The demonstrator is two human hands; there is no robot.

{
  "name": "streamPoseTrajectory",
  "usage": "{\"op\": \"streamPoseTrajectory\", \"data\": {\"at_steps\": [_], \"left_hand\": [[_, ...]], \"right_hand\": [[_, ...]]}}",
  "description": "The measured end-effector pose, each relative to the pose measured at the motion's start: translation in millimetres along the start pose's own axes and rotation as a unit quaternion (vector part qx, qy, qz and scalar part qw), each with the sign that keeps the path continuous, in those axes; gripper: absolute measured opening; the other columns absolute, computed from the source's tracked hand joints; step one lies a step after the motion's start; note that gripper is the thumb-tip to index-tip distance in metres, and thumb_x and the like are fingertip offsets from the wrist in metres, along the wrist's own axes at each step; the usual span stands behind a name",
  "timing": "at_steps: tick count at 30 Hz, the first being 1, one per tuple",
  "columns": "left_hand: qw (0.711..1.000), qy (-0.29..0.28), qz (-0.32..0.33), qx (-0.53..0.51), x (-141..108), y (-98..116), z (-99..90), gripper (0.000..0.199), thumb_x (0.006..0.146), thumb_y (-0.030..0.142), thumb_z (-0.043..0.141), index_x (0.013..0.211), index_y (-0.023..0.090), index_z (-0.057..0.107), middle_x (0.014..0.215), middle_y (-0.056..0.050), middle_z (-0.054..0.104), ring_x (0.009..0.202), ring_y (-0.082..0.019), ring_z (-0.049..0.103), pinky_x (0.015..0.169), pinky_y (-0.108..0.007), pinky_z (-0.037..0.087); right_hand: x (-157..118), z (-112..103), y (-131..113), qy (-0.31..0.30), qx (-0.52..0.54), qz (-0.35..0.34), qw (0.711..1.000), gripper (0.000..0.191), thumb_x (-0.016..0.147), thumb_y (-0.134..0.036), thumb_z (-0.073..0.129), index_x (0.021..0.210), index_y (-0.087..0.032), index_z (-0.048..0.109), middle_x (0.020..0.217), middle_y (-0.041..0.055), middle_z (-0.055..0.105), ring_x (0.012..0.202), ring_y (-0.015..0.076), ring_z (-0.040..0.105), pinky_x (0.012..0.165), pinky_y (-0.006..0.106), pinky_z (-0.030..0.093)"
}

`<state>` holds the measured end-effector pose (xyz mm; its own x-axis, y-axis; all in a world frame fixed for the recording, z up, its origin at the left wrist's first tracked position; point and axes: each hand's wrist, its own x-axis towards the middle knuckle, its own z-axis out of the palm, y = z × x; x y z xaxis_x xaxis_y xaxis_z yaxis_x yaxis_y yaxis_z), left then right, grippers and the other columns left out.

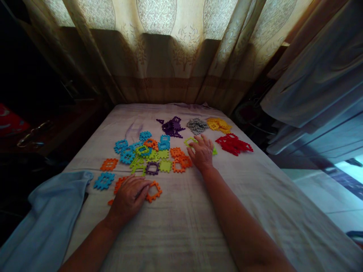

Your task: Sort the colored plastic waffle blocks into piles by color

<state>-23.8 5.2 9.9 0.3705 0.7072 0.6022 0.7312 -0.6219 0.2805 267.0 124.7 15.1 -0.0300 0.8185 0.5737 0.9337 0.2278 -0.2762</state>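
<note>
My left hand [129, 196] is closed on an orange square frame [154, 191], pinched at its left edge near the front of the pieces. Other orange pieces [119, 184] lie partly under and behind that hand. My right hand [202, 152] is spread, fingers apart, over lime green pieces [190, 141] that show around its fingertips. Just left of it sits a cluster of orange pieces [179, 165]. Blue pieces [127, 155], green squares [165, 166] and a dark purple frame [152, 168] lie mixed between and beyond my hands.
Purple [172, 127], grey [196, 125], yellow [219, 125] and red [234, 144] piles lie toward the back and right of the cloth-covered surface [176, 234]. A light blue cloth [53, 211] hangs over the left edge. Curtains [181, 64] stand behind.
</note>
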Motion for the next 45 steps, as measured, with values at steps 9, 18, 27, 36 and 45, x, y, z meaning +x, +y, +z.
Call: {"op": "streamPoseTrajectory", "data": {"at_steps": [9, 18, 27, 36, 45], "left_hand": [[1.000, 0.004, -0.004, -0.004, -1, 0, 0.1, 0.020, 0.094, 0.027, 0.053, 0.100, 0.022, 0.071, 0.092, -0.005, 0.075, 0.088, -0.020, 0.069, 0.088, -0.039, 0.053], [1.000, -0.001, -0.012, -0.012, -2, 1, 1.4, 0.019, 0.093, 0.025, 0.054, 0.100, 0.021, 0.071, 0.093, -0.006, 0.075, 0.091, -0.020, 0.068, 0.090, -0.039, 0.053], [1.000, -0.014, -0.022, -0.016, -1, 3, -0.1, 0.022, 0.095, 0.028, 0.051, 0.100, 0.022, 0.072, 0.093, -0.007, 0.075, 0.090, -0.021, 0.069, 0.089, -0.041, 0.054], [1.000, -0.009, -0.014, -0.012, 0, 3, 0.3, 0.022, 0.095, 0.027, 0.051, 0.099, 0.021, 0.072, 0.092, -0.007, 0.075, 0.090, -0.021, 0.069, 0.088, -0.041, 0.054], [0.999, -0.014, -0.030, -0.024, -2, 2, 1.5, 0.021, 0.094, 0.027, 0.052, 0.100, 0.022, 0.072, 0.093, -0.007, 0.075, 0.091, -0.021, 0.068, 0.089, -0.040, 0.054]], "right_hand": [[-3, -5, 19, -0.031, -0.052, 0.037, 0.997, 0.017, 0.085, -0.028, 0.057, 0.086, -0.023, 0.073, 0.133, 0.0104, 0.062, 0.138, 0.0327, 0.037, 0.112, 0.060, 0.019], [0, -15, -12, -0.027, -0.015, -0.015, 0.999, 0.020, 0.087, -0.025, 0.056, 0.095, -0.023, 0.074, 0.132, 0.0095, 0.063, 0.135, 0.0316, 0.040, 0.112, 0.054, 0.021], [-13, -22, -72, -0.241, 0.011, -0.193, 0.951, 0.033, 0.085, -0.050, 0.065, 0.098, -0.021, 0.073, 0.101, 0.0091, 0.073, 0.103, 0.0256, 0.058, 0.094, 0.042, 0.034], [-18, -18, -75, -0.261, -0.012, -0.185, 0.947, 0.032, 0.085, -0.049, 0.065, 0.097, -0.021, 0.070, 0.106, 0.0101, 0.070, 0.106, 0.0258, 0.055, 0.094, 0.041, 0.033], [3, -35, -41, -0.190, 0.005, -0.122, 0.974, 0.029, 0.082, -0.042, 0.069, 0.102, -0.021, 0.068, 0.108, 0.0096, 0.071, 0.106, 0.0270, 0.057, 0.094, 0.040, 0.033]]}}
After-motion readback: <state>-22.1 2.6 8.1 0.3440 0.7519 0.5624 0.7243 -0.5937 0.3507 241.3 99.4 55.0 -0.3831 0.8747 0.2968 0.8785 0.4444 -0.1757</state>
